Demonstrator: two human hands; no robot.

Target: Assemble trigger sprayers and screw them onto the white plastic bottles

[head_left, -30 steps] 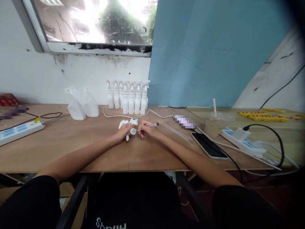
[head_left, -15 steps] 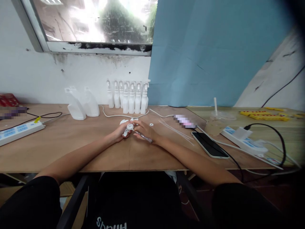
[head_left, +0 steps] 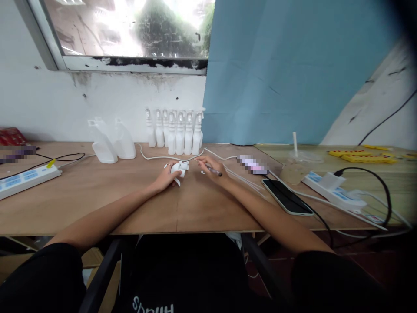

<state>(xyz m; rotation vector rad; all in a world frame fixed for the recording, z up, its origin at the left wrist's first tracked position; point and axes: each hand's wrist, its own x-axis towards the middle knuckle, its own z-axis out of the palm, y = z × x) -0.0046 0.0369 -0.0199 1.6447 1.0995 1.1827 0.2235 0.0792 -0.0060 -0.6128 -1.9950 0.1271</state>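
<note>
My left hand (head_left: 167, 177) is closed around a white spray trigger head (head_left: 180, 168), its lever pointing down toward me. To its right, a short gap away, my right hand (head_left: 211, 166) grips a slim pen-like metal tool (head_left: 215, 172) with a dark end. The tool's tip is too small to make out. Just under the right fingers lies a small white piece (head_left: 203, 172), partly hidden. Thin clear tubes (head_left: 243, 179) lie on the table beside my right wrist.
White spray bottles (head_left: 180, 134) stand grouped by the wall, with white jugs (head_left: 106, 143) to their left. A white cable (head_left: 163, 158) runs behind my hands. On the right are a phone (head_left: 286, 198), a power strip (head_left: 335, 193) and a plastic cup (head_left: 291, 171).
My right hand has drawn the tool away from the spray head and moved slightly right and back. My left hand has turned the spray head onto its side.
</note>
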